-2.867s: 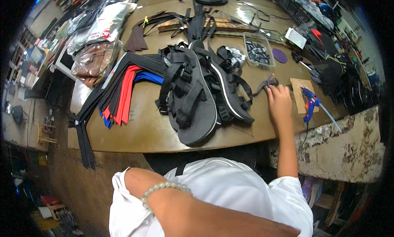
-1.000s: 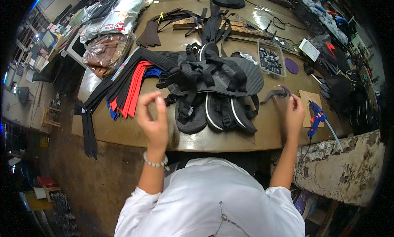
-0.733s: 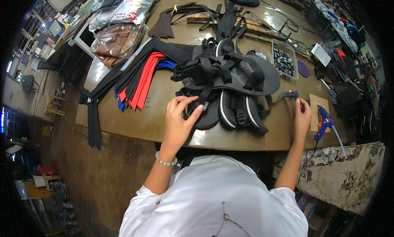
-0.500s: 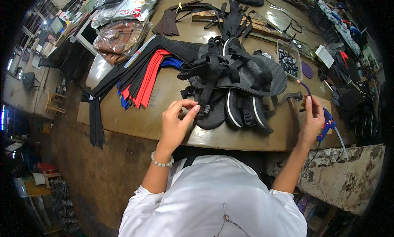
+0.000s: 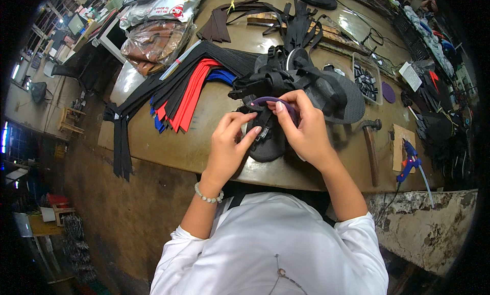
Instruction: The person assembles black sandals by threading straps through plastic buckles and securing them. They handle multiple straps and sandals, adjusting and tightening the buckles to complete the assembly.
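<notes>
My left hand [image 5: 224,149] pinches the edge of a black webbing strap with a small buckle [image 5: 265,131] on a black sandal [image 5: 268,151] near the table's front edge. Between the thumb and fingers of my right hand [image 5: 310,134] is a thin, curved purple strip [image 5: 269,99]. Its far end has a small bright tip, close over the strap by my left fingers. More strappy black sandals [image 5: 352,98] are piled just behind and to the right, partly hidden by my right hand.
Black, red [image 5: 196,93] and blue strap strips fan out at left, beside plastic-wrapped brown goods [image 5: 155,44]. To the right are a hammer [image 5: 371,152], a blue glue gun [image 5: 409,162] with a trailing cord, and a clear box of buckles [image 5: 366,80].
My right hand has swung left from beside the glue gun to the sandal, carrying the purple strip. The hammer now shows fully. My left hand stays at the strap.
</notes>
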Available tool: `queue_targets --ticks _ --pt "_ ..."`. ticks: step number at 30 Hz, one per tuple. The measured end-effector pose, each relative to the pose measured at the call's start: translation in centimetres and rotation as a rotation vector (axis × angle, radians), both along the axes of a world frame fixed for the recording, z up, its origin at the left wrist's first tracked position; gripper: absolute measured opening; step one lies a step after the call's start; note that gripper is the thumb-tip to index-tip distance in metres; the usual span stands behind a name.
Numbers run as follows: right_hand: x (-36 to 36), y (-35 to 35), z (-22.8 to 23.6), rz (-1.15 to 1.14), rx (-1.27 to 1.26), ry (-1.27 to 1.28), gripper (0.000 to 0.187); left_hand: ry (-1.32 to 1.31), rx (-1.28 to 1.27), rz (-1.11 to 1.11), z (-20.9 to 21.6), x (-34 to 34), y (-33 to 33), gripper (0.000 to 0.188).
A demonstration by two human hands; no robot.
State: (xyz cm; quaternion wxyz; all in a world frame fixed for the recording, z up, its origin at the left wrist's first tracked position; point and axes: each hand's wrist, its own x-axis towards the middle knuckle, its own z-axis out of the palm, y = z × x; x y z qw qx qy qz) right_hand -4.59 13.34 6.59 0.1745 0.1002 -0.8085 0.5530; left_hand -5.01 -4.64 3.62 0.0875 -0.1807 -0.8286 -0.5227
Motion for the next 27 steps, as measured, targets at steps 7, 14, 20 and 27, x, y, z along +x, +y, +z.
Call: queue_targets --ticks 7,14,20,27 --pt "0.0 0.4 0.5 0.017 -0.144 -0.121 0.016 0.209 -0.127 -0.15 -0.7 -1.3 0.5 0.015" --pt "0.3 1.1 0.9 0.092 -0.065 -0.111 0.015 0.205 -0.017 -0.02 -3.2 0.1 0.8 0.01" --pt "0.2 0.9 0.2 0.107 -0.111 -0.121 0.016 0.26 0.04 0.039 -4.5 0.2 1.0 0.011" --pt "0.2 1.0 -0.1 0.126 -0.104 -0.108 0.015 0.294 0.041 0.042 -4.9 0.3 0.9 0.011"
